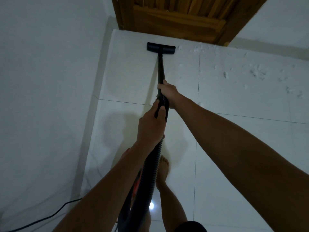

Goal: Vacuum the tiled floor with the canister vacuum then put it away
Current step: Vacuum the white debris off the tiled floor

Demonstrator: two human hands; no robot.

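A black vacuum wand (160, 67) runs from my hands to a flat black floor nozzle (161, 47) that rests on the white tiled floor (130, 77) just in front of a wooden door. My right hand (168, 92) grips the wand's upper end. My left hand (151, 125) holds the ribbed black hose (150, 169) just below it. The hose drops past my legs toward the dark canister body (132, 198), which is mostly hidden behind my left arm. White dust and debris (257, 74) lie scattered on the tiles to the right of the nozzle.
A brown wooden door (177, 17) closes the far end. A white wall (46, 81) runs along the left. A black power cord (43, 218) trails across the bottom left. My bare foot (163, 168) stands on the tile beside the hose.
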